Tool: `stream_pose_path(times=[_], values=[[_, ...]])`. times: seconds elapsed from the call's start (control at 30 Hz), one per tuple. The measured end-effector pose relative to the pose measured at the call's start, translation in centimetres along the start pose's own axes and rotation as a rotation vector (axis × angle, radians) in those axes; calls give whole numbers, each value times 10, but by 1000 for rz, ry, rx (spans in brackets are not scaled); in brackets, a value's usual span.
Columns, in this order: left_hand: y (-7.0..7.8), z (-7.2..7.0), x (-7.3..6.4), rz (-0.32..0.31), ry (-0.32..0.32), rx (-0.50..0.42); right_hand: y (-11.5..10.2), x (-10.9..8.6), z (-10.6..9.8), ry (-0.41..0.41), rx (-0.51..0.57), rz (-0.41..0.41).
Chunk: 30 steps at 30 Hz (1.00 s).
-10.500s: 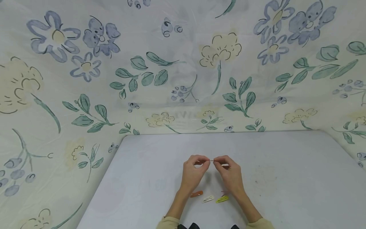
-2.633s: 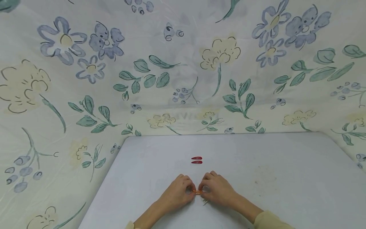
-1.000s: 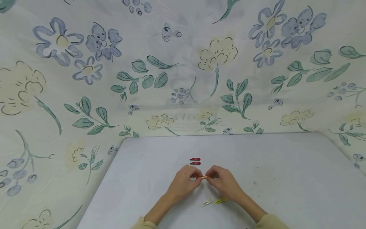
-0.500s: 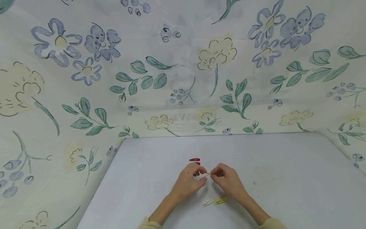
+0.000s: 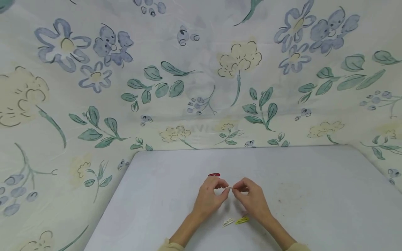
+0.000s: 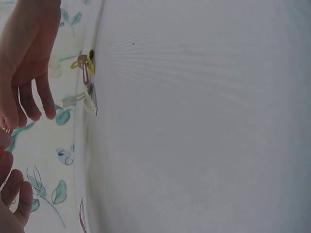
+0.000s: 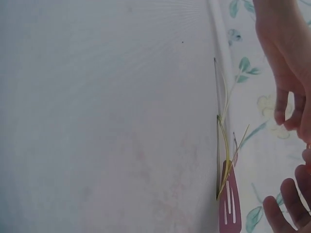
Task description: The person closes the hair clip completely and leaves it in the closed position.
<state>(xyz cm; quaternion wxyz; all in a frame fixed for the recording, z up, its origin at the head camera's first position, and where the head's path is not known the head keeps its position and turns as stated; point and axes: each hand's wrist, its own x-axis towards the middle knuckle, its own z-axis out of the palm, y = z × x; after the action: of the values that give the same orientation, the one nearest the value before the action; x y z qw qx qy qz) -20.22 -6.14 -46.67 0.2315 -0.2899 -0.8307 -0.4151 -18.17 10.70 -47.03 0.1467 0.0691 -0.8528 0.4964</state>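
Over the table, an orange snap hair clip is seen nearly edge-on between both hands. My left hand has its thumb and index finger on the clip's left end. The right hand pinches the other end. In the left wrist view only a sliver of the orange clip shows between the fingers. Nearer me on the table lie a white clip and a yellow clip. A dusky pink clip lies by the yellow one, mostly behind the right wrist in the head view.
Beyond the left hand lies a red hair clip; a second one behind it is almost wholly covered by the fingers. The white tabletop runs back to a hanging flowered cloth.
Since the oldest frame, two red clips appeared farther back and the orange clip left the table. Half a second ago it stood spread with my left fingers apart; now they close on it.
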Motion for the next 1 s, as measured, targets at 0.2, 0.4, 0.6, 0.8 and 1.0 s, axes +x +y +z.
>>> stream_pose_path(times=[0.2, 0.4, 0.6, 0.8, 1.0], values=[[3, 8, 3, -29, 81, -30, 0, 2, 1, 73, 39, -41], [5, 15, 7, -58, 141, -70, 0, 4, 1, 136, 59, -86], [7, 20, 10, -84, 188, -83, 3, 8, 2, 194, 95, -147], [8, 26, 13, -95, 244, -92, 1, 10, 3, 230, 68, -124], [13, 29, 16, -142, 288, -117, -3, 11, 2, 252, 57, -105]])
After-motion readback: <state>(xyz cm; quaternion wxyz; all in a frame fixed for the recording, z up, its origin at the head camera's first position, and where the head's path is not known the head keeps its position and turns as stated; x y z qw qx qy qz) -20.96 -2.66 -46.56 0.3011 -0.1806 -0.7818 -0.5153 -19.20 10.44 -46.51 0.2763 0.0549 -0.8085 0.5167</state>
